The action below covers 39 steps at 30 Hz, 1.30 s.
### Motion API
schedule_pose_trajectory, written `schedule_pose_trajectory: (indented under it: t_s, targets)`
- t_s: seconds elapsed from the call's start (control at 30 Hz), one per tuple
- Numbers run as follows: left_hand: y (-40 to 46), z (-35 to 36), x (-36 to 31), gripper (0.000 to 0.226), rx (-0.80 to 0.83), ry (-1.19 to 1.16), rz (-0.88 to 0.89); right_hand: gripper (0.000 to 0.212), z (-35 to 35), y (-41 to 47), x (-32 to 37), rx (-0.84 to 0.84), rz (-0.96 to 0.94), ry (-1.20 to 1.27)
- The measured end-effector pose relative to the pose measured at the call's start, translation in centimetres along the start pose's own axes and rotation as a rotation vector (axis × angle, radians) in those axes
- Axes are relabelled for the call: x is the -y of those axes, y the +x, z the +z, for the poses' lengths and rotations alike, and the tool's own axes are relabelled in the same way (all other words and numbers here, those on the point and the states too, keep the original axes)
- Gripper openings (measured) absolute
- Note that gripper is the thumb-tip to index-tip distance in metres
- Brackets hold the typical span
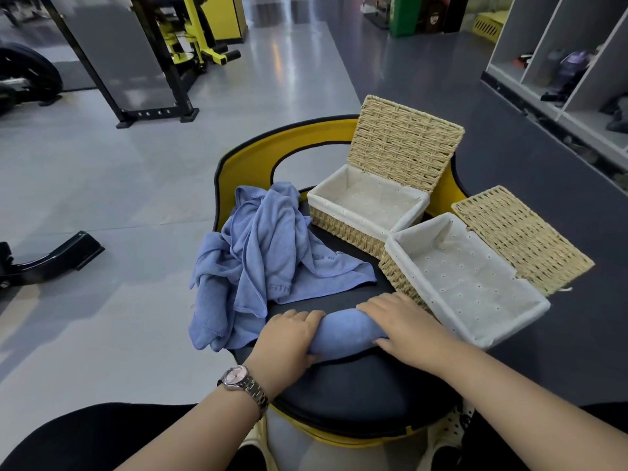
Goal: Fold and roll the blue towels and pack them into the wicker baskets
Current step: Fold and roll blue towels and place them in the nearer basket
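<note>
1. The loose towels (258, 253) show "FITN", the rest hidden in folds.
2. The rolled towel (346, 331) lies crosswise on the table (356, 392), beside the near basket (469, 280).
3. Left hand (289, 338) and right hand (404, 328) grip its ends, fingers (380, 302) curled over it.

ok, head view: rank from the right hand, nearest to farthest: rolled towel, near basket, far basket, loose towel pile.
1. Rolled towel: under the right hand, in contact, with the left hand on its other end.
2. Near basket: just right of the hand, lid open.
3. Loose towel pile to the left and far basket behind: too close to call.
</note>
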State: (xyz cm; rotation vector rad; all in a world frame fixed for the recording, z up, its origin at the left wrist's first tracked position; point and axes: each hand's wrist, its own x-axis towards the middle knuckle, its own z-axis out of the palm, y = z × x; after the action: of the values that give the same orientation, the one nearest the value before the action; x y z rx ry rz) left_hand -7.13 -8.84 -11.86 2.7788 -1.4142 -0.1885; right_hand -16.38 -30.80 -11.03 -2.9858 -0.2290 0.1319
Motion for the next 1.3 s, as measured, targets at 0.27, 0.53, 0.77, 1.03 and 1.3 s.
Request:
schedule_pose_trajectory:
  t_s: [0.27,0.53,0.77,1.03,1.3]
  targets:
    - [-1.0,0.3,-1.6,0.051,0.136,-0.070,-0.073,0.058,0.8,-0.6,0.7,0.098,0.053,0.065]
    - [-0.4,-3.0,-2.7,0.047,-0.043,-0.181,-0.060,0.037,-3.3,-2.0,-0.3,0.011,0.097,0.299]
    - [7.0,-10.3,-8.1,0.045,-0.207,-0.323,0.129,0.037,-12.7,-4.6,-8.6,-0.081,0.297,0.280]
    - [17.4,-12.4,-12.4,0.035,0.010,-0.249,0.095,0.023,-15.3,-2.2,-17.3,-0.032,0.388,0.304]
    - [21.7,-9.2,-12.0,0.056,0.186,-0.113,-0.064,0.016,-9.8,1.8,-20.1,-0.039,0.303,0.128]
